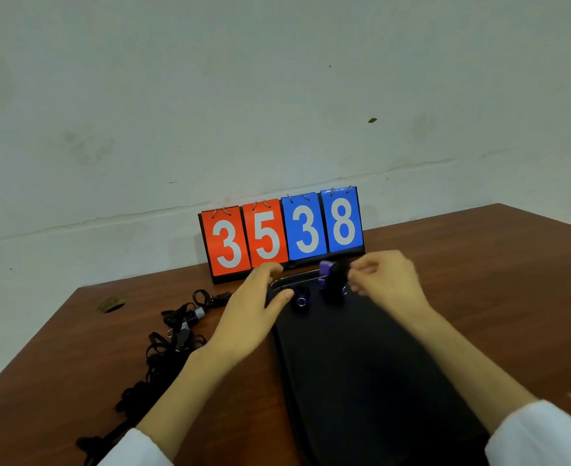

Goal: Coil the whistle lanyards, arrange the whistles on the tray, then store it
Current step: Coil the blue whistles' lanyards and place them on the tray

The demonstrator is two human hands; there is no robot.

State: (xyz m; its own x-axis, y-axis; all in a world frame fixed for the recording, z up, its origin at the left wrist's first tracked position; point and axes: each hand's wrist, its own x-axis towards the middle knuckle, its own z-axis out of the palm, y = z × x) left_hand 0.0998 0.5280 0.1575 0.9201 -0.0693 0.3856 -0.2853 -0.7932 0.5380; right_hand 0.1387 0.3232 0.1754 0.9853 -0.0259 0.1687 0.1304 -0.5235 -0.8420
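A long black tray (pixel 361 371) lies on the wooden table, running away from me. At its far end stands a purple whistle with a coiled black lanyard (pixel 333 279), and my right hand (pixel 386 280) pinches that bundle from the right. A second purple whistle (pixel 301 299) lies on the tray a little to the left. My left hand (pixel 255 306) rests at the tray's far left edge, thumb touching near the second whistle, fingers relaxed. A tangle of loose black lanyards with whistles (pixel 176 334) lies on the table to the left.
A flip scoreboard (pixel 280 235) showing 3 5 3 8 stands right behind the tray against the wall. The brown table (pixel 479 297) extends to the right. A small brownish mark (pixel 111 304) sits near the table's far left edge.
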